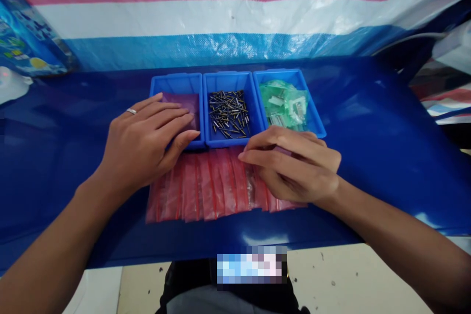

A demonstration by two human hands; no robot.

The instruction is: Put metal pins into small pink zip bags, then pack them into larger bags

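Note:
A fanned row of small red plastic bags [211,184] lies on the blue table [386,147] in front of three blue bins. My left hand [147,142], with a ring on one finger, lies flat with fingers stretched over the left end of the row and the front edge of the left bin [176,84]. My right hand [294,164] rests on the right end of the row, fingers curled and pressed on the bags. The left bin holds purple-tinted bags, the middle bin [228,78] small metal pins [228,114], the right bin [294,76] green bags [285,103].
A striped pink, white and blue sheet [235,14] hangs behind the table. A blue printed pack [22,39] and a white object [11,86] sit at the far left. A chair [412,54] stands at the right. The table's front edge runs close to my body.

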